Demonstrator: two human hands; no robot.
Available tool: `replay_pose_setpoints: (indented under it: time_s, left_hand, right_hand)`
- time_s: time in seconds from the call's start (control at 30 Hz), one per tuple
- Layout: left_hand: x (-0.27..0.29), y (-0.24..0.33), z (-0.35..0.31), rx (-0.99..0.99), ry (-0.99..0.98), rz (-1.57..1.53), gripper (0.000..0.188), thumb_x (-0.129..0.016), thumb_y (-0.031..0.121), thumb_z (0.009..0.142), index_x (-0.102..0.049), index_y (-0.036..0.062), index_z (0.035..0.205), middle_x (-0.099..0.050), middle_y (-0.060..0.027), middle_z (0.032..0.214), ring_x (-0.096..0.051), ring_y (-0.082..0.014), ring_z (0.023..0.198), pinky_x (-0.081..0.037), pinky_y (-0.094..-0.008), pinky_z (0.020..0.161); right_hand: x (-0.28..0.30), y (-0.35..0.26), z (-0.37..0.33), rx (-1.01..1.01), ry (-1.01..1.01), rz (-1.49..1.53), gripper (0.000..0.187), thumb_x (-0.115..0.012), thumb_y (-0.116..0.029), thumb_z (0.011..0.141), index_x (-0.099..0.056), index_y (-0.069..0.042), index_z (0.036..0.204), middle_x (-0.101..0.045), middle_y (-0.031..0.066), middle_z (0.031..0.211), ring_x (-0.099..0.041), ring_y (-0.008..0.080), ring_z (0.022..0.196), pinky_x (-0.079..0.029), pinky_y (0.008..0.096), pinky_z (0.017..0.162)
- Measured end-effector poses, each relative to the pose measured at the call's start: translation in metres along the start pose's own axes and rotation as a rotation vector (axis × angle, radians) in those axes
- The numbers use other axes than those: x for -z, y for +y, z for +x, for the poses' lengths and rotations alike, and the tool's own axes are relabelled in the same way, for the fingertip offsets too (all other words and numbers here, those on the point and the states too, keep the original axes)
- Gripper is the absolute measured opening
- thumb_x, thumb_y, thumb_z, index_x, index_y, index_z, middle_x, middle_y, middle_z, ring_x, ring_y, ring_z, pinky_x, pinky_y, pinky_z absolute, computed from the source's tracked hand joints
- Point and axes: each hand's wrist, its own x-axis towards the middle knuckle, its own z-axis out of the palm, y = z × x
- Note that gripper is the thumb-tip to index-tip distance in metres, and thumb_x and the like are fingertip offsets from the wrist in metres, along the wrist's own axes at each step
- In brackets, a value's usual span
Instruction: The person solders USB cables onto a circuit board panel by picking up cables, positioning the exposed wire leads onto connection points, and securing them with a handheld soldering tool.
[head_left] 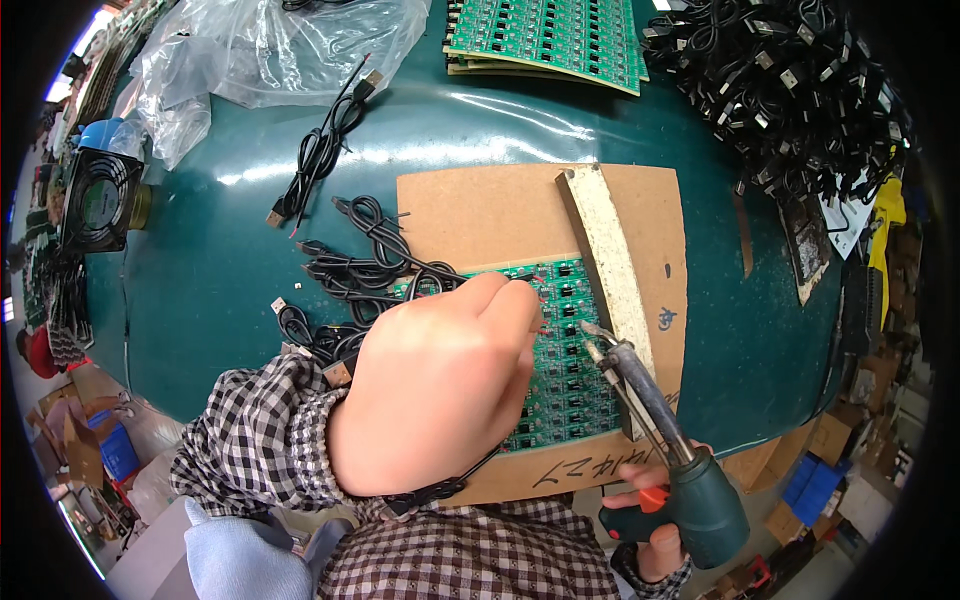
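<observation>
My left hand (pixel 430 370) is closed in a pinch over the green circuit board panel (pixel 575 400). Black cable runs up to its fingers, and a thin red-tipped wire end shows just past them; the grip itself is partly hidden by the back of the hand. My right hand (pixel 650 520) is wrapped round the dark green handle of a soldering gun (pixel 705 510) with a red trigger. The gun's metal tip points up and left, close to the board's right part. Against the board's right side lies a long whitish bar (pixel 615 260). Cardboard (pixel 490 210) lies under both.
Several black USB cables (pixel 350 280) lie left of the board, with a loose bundle (pixel 325 150) farther off. A stack of green panels (pixel 545 40) sits at the far edge, a large cable heap (pixel 790 90) at far right. At left are a small fan (pixel 100 200) and clear plastic bag (pixel 280 50).
</observation>
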Motion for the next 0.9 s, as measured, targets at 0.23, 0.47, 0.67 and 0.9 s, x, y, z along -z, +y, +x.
replay_pose_setpoints:
  time_s: [0.23,0.47,0.67,0.9]
  left_hand:
    - [-0.005,0.002,-0.002,-0.043,0.015,0.08,0.013,-0.065,-0.002,0.07,-0.056,0.0041,0.077,-0.055,-0.0092,0.07,-0.059,-0.0263,0.059,-0.046,-0.0341,0.05]
    - [-0.011,0.001,-0.004,-0.047,0.057,0.116,0.014,-0.066,-0.002,0.068,-0.055,0.004,0.075,-0.054,-0.0087,0.069,-0.058,-0.0255,0.058,-0.046,-0.0338,0.05]
    - [-0.012,0.0,-0.003,-0.05,0.061,0.106,0.014,-0.066,-0.002,0.068,-0.055,0.0042,0.074,-0.053,-0.0084,0.068,-0.058,-0.0253,0.058,-0.046,-0.0337,0.049]
    - [-0.01,0.001,-0.003,-0.044,0.062,0.106,0.014,-0.066,-0.001,0.069,-0.054,0.0044,0.074,-0.053,-0.0081,0.066,-0.058,-0.0254,0.058,-0.045,-0.0338,0.049]
  right_hand:
    - [0.019,0.011,-0.001,-0.004,-0.132,0.027,0.096,-0.07,-0.045,0.08,-0.015,0.008,0.139,-0.058,0.0171,0.091,-0.064,0.0282,0.086,-0.061,0.0385,0.068]
    - [0.013,0.017,-0.004,0.014,-0.088,0.008,0.092,-0.073,-0.046,0.077,-0.025,0.011,0.13,-0.058,0.0129,0.079,-0.063,0.0232,0.073,-0.06,0.0362,0.065]
    - [0.017,0.022,-0.005,-0.041,-0.146,0.028,0.091,-0.076,-0.043,0.075,-0.026,0.011,0.128,-0.058,0.0105,0.076,-0.063,0.0219,0.069,-0.059,0.0371,0.064]
    - [0.006,0.016,-0.003,-0.003,-0.094,0.051,0.095,-0.078,-0.036,0.075,-0.018,0.01,0.133,-0.057,0.0106,0.075,-0.062,0.0231,0.068,-0.06,0.0409,0.065]
